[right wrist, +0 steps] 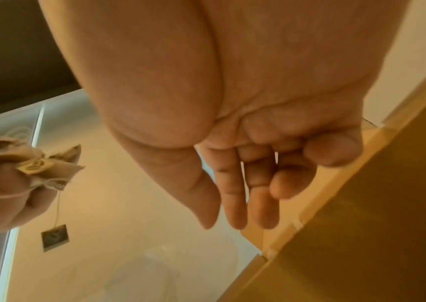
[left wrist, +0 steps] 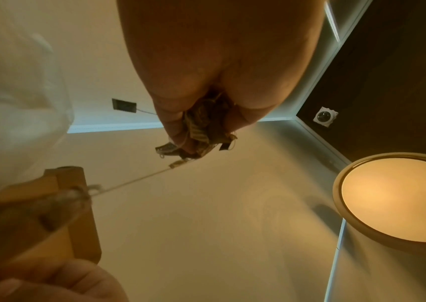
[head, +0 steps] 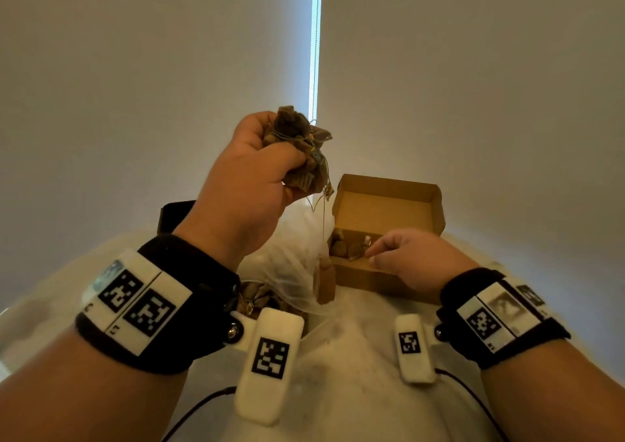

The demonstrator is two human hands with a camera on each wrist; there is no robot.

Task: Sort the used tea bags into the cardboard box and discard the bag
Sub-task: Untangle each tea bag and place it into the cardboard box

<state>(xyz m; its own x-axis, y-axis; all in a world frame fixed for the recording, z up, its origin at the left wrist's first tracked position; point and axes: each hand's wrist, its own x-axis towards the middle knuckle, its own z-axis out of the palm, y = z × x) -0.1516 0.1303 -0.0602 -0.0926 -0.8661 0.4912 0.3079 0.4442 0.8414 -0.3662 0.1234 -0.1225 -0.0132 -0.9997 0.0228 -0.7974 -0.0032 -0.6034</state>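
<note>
Biggest risk here is the strings. The left hand (head: 250, 174) has its grip squeezed round a whole clump of used tea bags (head: 299, 147), held up high to the left of the cardboard box (head: 385, 204), and one dangling tea bag (head: 324, 281) hangs off the clump on a long thread, swinging down just beside the box's near left corner. If the clump gets dropped in now, that dangler could catch on the box wall or flop outside it onto the white surface (head: 355, 357). The threads look knotted together too, so pulling one bag free could drag several out at once (or tear a soggy one and spill leaves).

The right hand (head: 406, 255) is down at the box's front edge, grip loose and fingers reaching in. It's pinching nothing as far as the wrist view shows.

Contents: the box is open, lid flap standing up at the back, with a few brown tea bags (head: 348, 247) lying in its left end. Left of the box sits the crumpled clear plastic bag (head: 287, 272), with more tea bags visible at its near side, so I'd guess sorting is roughly midway.
</note>
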